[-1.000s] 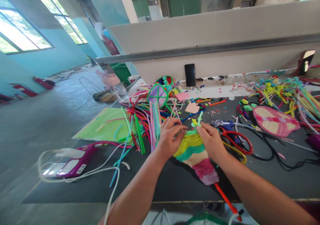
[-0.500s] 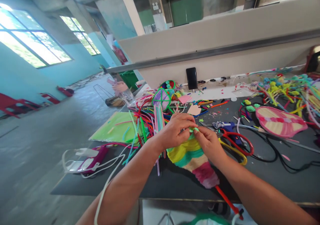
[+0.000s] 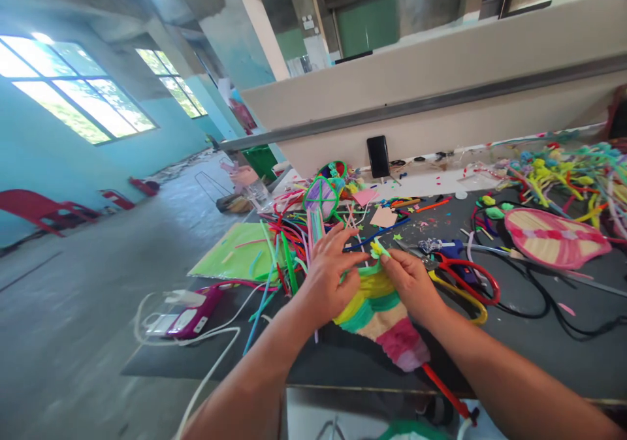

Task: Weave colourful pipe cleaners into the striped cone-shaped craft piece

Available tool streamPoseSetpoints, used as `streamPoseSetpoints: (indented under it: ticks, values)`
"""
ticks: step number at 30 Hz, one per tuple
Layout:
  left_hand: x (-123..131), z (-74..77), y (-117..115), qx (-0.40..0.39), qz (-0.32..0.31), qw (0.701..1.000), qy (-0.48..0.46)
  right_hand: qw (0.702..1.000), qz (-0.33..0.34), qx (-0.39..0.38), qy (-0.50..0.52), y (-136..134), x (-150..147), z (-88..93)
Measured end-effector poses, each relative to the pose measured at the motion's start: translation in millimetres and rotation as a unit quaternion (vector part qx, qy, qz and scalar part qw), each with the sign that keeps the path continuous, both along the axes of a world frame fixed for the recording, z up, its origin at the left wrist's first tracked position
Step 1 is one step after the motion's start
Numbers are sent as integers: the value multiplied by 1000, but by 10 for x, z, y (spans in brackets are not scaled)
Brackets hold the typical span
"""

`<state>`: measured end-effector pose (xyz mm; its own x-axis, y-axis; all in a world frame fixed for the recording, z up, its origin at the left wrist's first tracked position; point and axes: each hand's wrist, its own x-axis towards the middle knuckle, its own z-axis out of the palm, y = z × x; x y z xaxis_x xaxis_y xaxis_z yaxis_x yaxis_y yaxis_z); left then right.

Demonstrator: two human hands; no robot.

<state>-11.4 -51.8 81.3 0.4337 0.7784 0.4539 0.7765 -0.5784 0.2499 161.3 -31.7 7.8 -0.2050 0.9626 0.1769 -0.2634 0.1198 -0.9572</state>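
Yellow-green tuft I've got pinched in the grip of my right hand, probably to steady it by the striped panel, left hand loose, fingers spread.

Left forearm, right forearm: tapered, seen bare, lower frame. Left hand, right hand: likewise seen bare, centre.
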Motion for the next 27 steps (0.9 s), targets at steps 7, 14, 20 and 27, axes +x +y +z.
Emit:
streamPoseSetpoints:
  ticks: [7, 14, 20, 27]
  values:
    - [181, -203, -261, 14, 92, 987, 133, 1000, 10, -1, 2, -56, -28, 50]
    - [223, -273, -240, -18, 121, 977, 176, 966, -105, 174, -159, 24, -42, 24]
    - [212, -286, -239, -30, 108, 979, 169, 903, -154, 300, -267, 54, -31, 35]
    - [237, -345, -278, -36, 132, 977, 163, 931, -128, 254, -226, 69, -18, 22]
